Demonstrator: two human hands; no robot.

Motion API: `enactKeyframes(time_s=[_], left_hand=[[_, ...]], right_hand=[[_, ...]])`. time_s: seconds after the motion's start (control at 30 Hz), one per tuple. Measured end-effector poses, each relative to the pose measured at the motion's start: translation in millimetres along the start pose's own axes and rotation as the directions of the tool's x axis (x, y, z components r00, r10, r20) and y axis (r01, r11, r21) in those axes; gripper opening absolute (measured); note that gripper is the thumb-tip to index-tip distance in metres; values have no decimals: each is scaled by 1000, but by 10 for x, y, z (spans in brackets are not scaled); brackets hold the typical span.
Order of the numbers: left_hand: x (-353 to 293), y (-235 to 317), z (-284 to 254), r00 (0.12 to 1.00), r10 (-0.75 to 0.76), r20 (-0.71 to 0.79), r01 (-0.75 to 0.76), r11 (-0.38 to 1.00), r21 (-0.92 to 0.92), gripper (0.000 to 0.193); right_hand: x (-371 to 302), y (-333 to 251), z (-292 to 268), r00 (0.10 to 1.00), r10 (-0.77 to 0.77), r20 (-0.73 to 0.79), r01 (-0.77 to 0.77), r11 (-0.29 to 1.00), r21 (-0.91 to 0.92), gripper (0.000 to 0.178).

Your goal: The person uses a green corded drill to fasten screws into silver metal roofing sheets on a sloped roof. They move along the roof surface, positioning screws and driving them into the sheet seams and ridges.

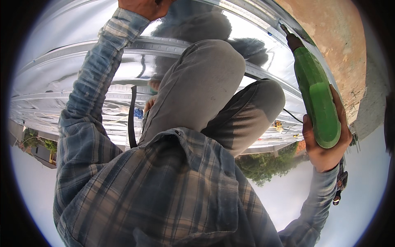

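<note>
A green power drill [316, 92] lies in my right hand [327, 154], its thumb and fingers wrapped round the rear of the body. The drill's dark nose and thin bit point up and left. The bit's tip is at the metal edge strip [263, 17] beside the wall; whether it touches a screw there is too small to tell. My left hand [146, 7] is at the top edge, over the shiny metal sheeting [173, 26]. Its fingers are mostly cut off by the frame, so what they do is hidden.
My bent knees [205, 78] are over the ribbed metal sheeting. A rough plastered wall [329, 33] rises at the right. A black strap [132, 117] hangs beside my leg. A blue bundle [138, 113] and a yellow item [278, 126] lie farther off. Another person [340, 183] stands at the far right.
</note>
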State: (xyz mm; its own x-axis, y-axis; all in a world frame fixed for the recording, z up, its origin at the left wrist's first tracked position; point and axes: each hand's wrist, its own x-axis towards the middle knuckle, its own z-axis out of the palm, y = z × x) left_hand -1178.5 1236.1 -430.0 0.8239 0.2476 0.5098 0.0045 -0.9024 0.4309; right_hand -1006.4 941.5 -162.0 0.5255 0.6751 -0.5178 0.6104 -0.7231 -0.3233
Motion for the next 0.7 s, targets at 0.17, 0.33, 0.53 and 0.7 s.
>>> enactKeyframes(time_s=[0.17, 0.33, 0.53, 0.7], left_hand=[[-4, -1, -9, 1000, 18, 22, -17, 1000, -24, 32], [-21, -13, 70, 998, 36, -41, -38, 998, -53, 33], [-11, 9, 45, 1000, 28, -8, -28, 1000, -13, 34], [40, -8, 5, 999, 35, -17, -36, 997, -66, 36]], right_hand=[[24, -16, 2, 1000, -15, 10, 15, 999, -40, 68], [-7, 1, 22, 1000, -22, 8, 22, 999, -45, 70], [-17, 34, -3, 1000, -18, 22, 19, 998, -60, 70], [6, 11, -26, 1000, 18, 23, -17, 1000, -20, 72]])
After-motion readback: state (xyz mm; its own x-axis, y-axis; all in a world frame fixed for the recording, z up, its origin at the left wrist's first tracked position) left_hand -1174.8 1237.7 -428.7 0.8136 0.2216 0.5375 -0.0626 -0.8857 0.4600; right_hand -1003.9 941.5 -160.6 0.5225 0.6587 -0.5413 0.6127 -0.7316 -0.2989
